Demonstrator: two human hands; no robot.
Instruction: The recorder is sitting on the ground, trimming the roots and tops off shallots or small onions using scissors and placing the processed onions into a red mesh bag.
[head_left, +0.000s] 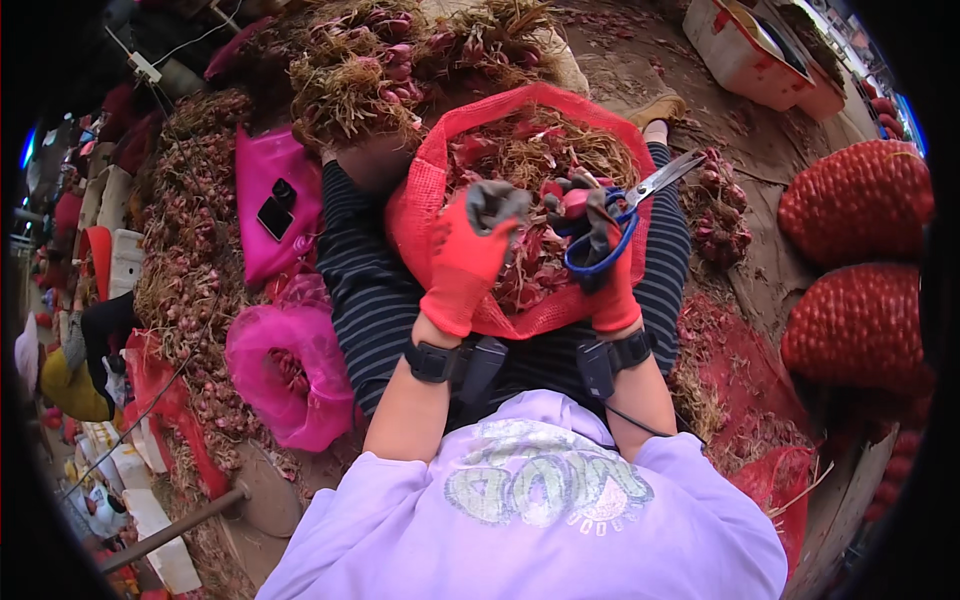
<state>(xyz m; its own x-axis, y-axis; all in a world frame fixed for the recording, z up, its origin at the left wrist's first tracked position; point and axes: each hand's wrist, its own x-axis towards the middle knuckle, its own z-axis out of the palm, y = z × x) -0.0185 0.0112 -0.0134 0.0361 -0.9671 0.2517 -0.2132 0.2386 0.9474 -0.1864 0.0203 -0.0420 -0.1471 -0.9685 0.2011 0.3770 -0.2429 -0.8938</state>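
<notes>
Both my hands wear red gloves with dark grey fingers and palms, and both are over a red mesh sack (430, 180) standing between my legs. The sack holds shallot skins and dry root trimmings (530, 262). My left hand (477, 232) is curled closed over its left side; what its fingers hold, if anything, cannot be made out. On the right, my right hand (606, 245) is shut on scissors (628, 215) with blue handles, their silver blades pointing up and right. A reddish shallot (575, 203) shows at the right hand's fingertips.
Bunches of shallots (355, 75) lie beyond the sack, and a smaller bunch (718, 210) is right of my leg. A pink mesh bag (290, 365) and a phone (275, 217) on pink plastic are at left. Full red sacks (855, 200) and a white crate (750, 55) stand right.
</notes>
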